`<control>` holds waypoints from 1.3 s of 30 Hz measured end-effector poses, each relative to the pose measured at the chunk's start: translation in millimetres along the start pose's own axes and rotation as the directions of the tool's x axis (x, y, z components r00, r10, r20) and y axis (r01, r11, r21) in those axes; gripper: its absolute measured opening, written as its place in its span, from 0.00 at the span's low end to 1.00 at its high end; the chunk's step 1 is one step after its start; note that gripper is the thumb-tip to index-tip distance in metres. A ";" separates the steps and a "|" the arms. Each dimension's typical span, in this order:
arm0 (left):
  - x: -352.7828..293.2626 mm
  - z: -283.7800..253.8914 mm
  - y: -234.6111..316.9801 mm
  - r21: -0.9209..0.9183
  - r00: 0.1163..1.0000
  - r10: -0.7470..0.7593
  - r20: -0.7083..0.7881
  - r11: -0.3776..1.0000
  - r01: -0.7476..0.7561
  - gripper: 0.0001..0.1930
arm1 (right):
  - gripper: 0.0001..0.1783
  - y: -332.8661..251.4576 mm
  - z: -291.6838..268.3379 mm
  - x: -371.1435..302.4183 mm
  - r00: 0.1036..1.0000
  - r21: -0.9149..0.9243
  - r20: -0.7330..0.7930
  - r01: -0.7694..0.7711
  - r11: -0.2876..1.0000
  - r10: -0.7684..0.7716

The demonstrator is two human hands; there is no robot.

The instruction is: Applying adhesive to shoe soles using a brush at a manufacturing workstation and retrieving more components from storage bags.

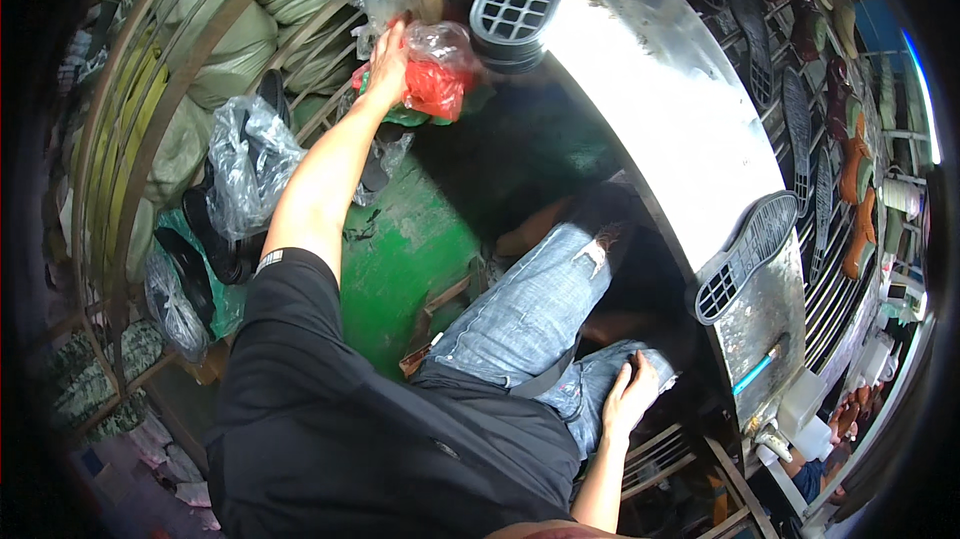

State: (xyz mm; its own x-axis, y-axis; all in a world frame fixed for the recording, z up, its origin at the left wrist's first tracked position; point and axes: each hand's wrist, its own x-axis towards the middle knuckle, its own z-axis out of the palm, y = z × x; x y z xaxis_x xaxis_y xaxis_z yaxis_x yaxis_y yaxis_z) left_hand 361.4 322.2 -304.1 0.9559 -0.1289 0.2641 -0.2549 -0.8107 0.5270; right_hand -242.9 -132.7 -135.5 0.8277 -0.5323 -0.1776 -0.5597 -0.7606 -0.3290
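My left arm stretches forward to the far left, where my left hand point(388, 67) touches the side of a red plastic bag point(436, 89). Its fingers look extended rather than wrapped round the bag. Transparent crumpled plastic point(440, 42) lies over the top of that bag. On the jeans over my knee rests my right hand point(630, 397), fingers loosely apart and nothing in them. To its upper right, a black shoe sole point(745, 257) with a grid-patterned heel lies on the metal-topped bench point(650, 69). More black soles point(520, 1) are stacked at the bench's far end.
Transparent bags point(250, 174) with dark soles hang or lie beside my left arm. Behind them is a slatted rack point(165, 89) with stuffed sacks. A blue pen-like tool point(757, 371) is on the bench. Brown shoes point(857, 164) and soles fill the right-hand rack.
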 end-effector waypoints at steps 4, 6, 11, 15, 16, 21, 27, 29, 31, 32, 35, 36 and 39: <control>12.0 10.3 -9.0 -0.641 0.987 -0.126 0.100 0.750 0.160 0.28 | 0.22 -29.1 -6.0 17.1 0.991 0.060 -0.018 0.131 0.990 -0.130; -3.6 8.0 17.0 -0.049 0.996 0.082 0.033 0.996 -0.080 0.24 | 0.22 -38.7 -9.8 28.1 0.990 0.095 0.025 0.139 0.986 -0.142; -32.0 -78.6 25.7 0.063 0.957 -0.288 0.023 0.956 0.286 0.24 | 0.17 -53.3 -0.6 71.5 0.983 0.264 0.105 0.120 0.957 -0.152; -80.6 -129.7 102.8 0.011 0.932 -0.320 0.173 0.946 0.323 0.23 | 0.16 -46.7 -8.1 81.9 0.976 0.293 0.169 0.084 0.952 -0.138; -109.7 -156.5 110.9 -0.057 0.936 -0.318 0.148 0.942 0.330 0.23 | 0.17 -52.0 -17.4 80.5 0.969 0.329 0.180 0.104 0.939 -0.171; -320.3 -264.9 175.4 0.238 0.808 -0.555 0.199 0.827 0.510 0.23 | 0.20 -75.6 -66.9 72.8 0.908 0.302 0.342 0.139 0.943 -0.243; -536.1 -380.7 265.1 0.252 0.305 -0.948 0.094 0.319 0.914 0.62 | 0.22 -54.9 -89.2 30.0 0.671 0.278 0.598 0.339 0.899 -0.438; -591.0 -397.5 290.2 0.178 0.313 -0.947 -0.064 0.298 0.938 0.55 | 0.24 -68.5 -103.8 27.1 0.534 0.234 0.682 0.489 0.840 -0.500; -683.6 -392.6 288.1 0.052 0.264 -0.942 -0.208 0.259 0.965 0.42 | 0.24 -99.0 -113.2 24.3 0.411 0.198 0.754 0.601 0.774 -0.512; -715.2 -390.3 277.6 -0.010 0.215 -0.950 -0.228 0.223 0.975 0.42 | 0.23 -121.3 -121.0 24.5 0.389 0.142 0.787 0.641 0.754 -0.479; -760.5 -385.8 278.1 -0.152 -0.173 -0.984 0.031 -0.176 0.973 0.36 | 0.23 -153.1 -120.1 39.8 0.421 0.104 0.706 0.735 0.670 -0.570; -780.7 -383.3 290.5 -0.227 -0.203 -0.977 0.072 -0.214 0.950 0.34 | 0.24 -135.6 -97.7 84.9 0.404 0.197 0.681 0.702 0.684 -0.611; -864.8 -381.7 283.6 -0.629 -0.294 -0.942 -0.162 -0.131 0.766 0.26 | 0.20 -287.6 -77.6 28.5 0.239 0.308 0.783 0.653 0.692 -0.574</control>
State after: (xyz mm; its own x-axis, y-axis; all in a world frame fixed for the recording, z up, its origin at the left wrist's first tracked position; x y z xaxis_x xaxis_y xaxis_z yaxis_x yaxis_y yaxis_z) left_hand -593.3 421.7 -74.7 -0.0651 0.8940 -0.4433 0.6739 0.3670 0.6412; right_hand -61.4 42.0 26.1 0.5505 0.6005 -0.5799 0.1658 -0.7595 -0.6290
